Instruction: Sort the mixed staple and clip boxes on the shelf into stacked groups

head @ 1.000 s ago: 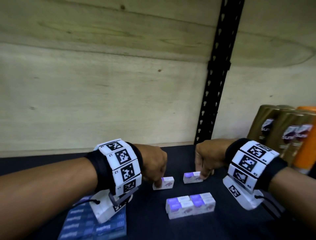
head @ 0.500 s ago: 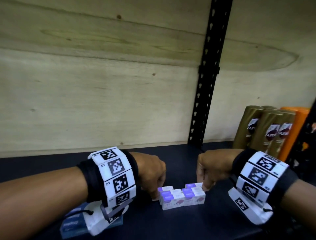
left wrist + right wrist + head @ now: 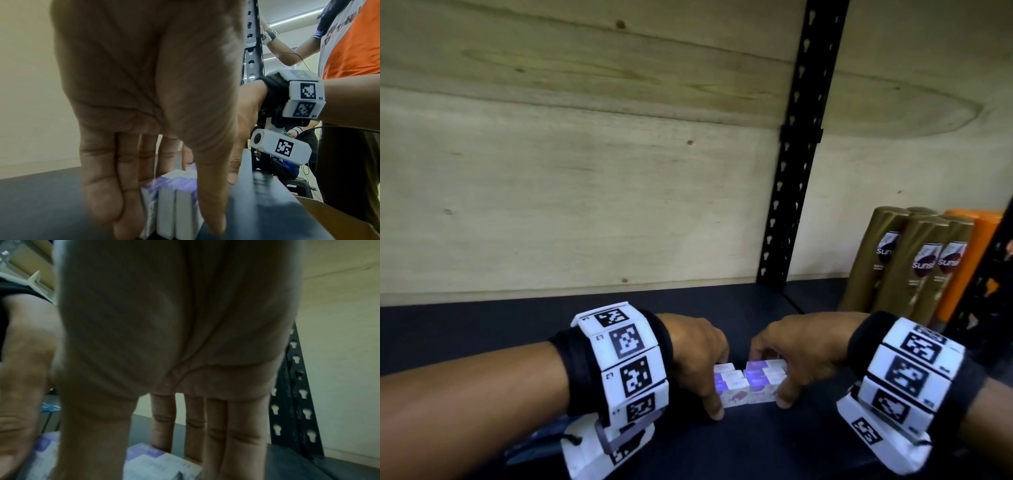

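A person's two bare forearms reach onto a dark shelf (image 3: 482, 329) backed by pale wooden boards. Each wrist wears a black band ringed with white blocks printed with black square codes.

Near the front edge of the shelf, about midway along it, sits a tight cluster of small white-and-purple boxes (image 3: 748, 385), pressed side against side. From the head view the cluster looks two layers high, though the exact count of boxes is hard to make out.

The left hand (image 3: 697, 356) clasps the left end of the cluster. Its fingers (image 3: 102, 186) reach down behind the boxes and its thumb comes down at the front, both touching them. The left wrist view shows three narrow white box ends standing side by side between thumb and fingers.

The right hand (image 3: 801, 353) clasps the right end in mirror fashion, thumb at the front and fingers (image 3: 242, 434) down over the back and top. The boxes are squeezed between the two hands.

Under the left wrist, at the front left of the shelf, lies a blue box (image 3: 541, 442), mostly hidden. Toward the shelf's back right corner stand gold bottles (image 3: 921, 263) with an orange bottle (image 3: 976, 260) beside them. A black perforated upright (image 3: 796, 144) rises at the back.
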Tool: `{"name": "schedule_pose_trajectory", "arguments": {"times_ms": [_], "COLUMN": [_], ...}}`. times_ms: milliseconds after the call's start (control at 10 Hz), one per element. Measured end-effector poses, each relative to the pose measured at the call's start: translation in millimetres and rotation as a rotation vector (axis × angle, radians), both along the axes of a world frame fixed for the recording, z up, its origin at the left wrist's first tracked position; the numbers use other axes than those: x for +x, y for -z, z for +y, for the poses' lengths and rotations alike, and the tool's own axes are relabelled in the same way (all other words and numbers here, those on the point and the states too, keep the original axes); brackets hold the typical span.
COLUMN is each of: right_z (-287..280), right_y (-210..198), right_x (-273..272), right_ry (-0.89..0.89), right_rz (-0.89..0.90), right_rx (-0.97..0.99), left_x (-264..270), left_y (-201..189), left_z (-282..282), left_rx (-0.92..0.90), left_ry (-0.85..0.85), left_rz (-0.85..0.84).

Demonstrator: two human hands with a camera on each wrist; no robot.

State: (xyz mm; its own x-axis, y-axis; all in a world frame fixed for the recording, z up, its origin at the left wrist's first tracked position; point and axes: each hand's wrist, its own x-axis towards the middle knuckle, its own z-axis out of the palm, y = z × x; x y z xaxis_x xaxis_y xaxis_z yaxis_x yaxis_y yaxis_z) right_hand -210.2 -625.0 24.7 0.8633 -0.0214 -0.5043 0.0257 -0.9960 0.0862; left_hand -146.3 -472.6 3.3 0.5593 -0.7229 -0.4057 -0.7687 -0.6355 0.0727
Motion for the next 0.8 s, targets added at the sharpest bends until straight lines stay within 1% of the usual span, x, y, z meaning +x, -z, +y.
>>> {"name": "schedule_pose_trajectory", "arguments": {"times_ms": [300, 600, 800], "right_z": [1.9, 0.1, 3.0], "right_y": [6.2, 9.5, 8.6], "right_x": [4.4, 9.1, 8.5], "right_ry": [-0.049, -0.059, -0.036], "right_rz": [-0.033, -0.032, -0.016], "right_rx": [-0.024, -0.008, 0.002], "left_x": [-5.6, -2.1, -4.3], "left_y": [0.7, 4.9, 4.3], "left_z": [-10.7, -11.6, -10.1], "left_rx": [-0.025, -0.059, -0.084], "left_ry": [0.045, -0.018, -0.015], "left_rz": [-0.074, -0.028, -0.043]}}
